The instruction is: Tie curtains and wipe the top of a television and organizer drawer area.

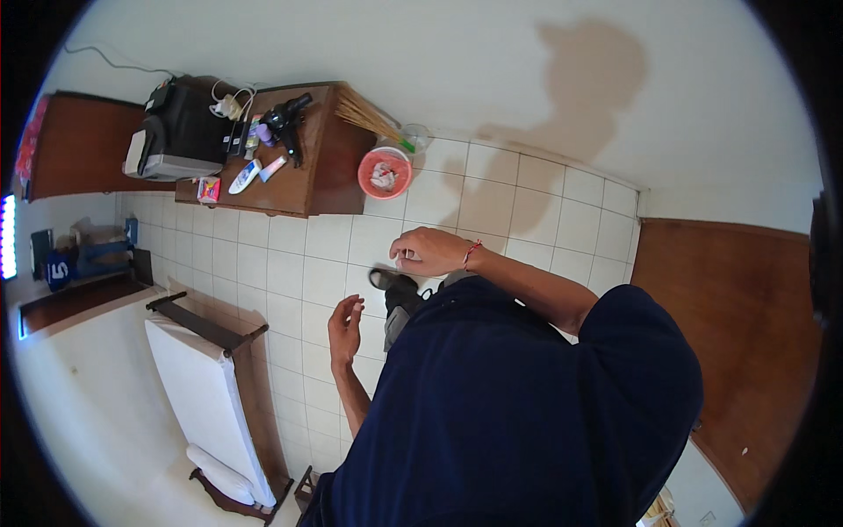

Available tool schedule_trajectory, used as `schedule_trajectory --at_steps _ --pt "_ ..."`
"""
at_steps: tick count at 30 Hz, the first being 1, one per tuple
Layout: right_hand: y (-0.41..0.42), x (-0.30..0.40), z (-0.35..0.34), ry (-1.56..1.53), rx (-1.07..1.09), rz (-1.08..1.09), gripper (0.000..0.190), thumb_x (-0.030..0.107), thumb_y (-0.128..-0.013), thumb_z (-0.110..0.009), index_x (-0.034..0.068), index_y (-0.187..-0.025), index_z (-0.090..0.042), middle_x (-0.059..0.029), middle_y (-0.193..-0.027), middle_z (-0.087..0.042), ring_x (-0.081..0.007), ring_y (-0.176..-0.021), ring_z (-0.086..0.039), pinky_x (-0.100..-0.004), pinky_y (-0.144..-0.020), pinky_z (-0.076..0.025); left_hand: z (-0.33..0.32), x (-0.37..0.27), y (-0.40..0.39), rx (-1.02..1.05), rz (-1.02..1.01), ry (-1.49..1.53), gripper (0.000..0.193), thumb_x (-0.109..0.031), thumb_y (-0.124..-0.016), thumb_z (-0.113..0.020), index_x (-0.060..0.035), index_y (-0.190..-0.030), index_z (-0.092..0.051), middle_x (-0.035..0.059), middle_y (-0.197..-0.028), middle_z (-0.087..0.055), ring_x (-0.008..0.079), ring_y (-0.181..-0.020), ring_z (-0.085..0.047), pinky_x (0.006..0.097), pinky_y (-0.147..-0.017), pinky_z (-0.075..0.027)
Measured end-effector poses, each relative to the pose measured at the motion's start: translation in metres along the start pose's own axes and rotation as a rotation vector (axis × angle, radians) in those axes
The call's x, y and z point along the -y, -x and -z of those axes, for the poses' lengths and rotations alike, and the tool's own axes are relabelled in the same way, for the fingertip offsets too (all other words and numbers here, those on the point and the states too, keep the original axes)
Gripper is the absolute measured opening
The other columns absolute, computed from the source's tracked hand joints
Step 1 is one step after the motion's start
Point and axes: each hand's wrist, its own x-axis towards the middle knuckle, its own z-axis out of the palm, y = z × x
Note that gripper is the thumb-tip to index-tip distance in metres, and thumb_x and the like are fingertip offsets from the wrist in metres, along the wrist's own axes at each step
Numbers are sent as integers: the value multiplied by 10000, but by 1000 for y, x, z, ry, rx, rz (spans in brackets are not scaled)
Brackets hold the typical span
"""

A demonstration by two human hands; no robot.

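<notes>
My right hand, with a red and white cord bracelet at its wrist, is held out over the white tiled floor, fingers loosely curled and nothing seen in it. Below and to its left in the picture, my left hand is raised with bent, parted fingers, also without a visible object. A dark shoe shows on the floor between the two hands. Nearest beyond my right hand stands a pink-red waste bin with crumpled whitish contents.
A wooden cabinet bears a black hair dryer, a white bottle, a tube and a bulky black appliance. A stick broom leans beside it. A bed with a white mattress stands lower left, a brown door right.
</notes>
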Motion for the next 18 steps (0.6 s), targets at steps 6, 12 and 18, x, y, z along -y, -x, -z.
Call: schedule_trajectory --at_steps 6,12,18 --pt "-111 13 -43 48 80 -26 242 213 -964 -657 25 -1095 -736 -174 -1004 -757 -358 -958 -733 -468 -870 -573 96 59 -30 -38 71 74 403 -334 -1105 -610 -33 -1369 -657 118 -1260 -748 243 -1158 -710 395 -933 -570" --pt "-236 39 -97 48 -26 -12 231 188 -965 -664 18 -1106 -730 -188 -1047 -752 -363 -945 -721 -471 -879 -562 232 75 -94 -30 -25 -89 355 -302 -1096 -634 -58 -1349 -681 77 -1205 -773 190 -1119 -715 374 -896 -568" --pt "-340 84 -123 21 -15 -37 236 197 -970 -670 9 -1102 -725 -196 -1043 -747 -363 -956 -722 -467 -881 -561 354 34 -176 -76 -243 -191 346 -277 -1082 -645 -44 -1334 -691 110 -1201 -780 227 -1109 -726 392 -902 -573"
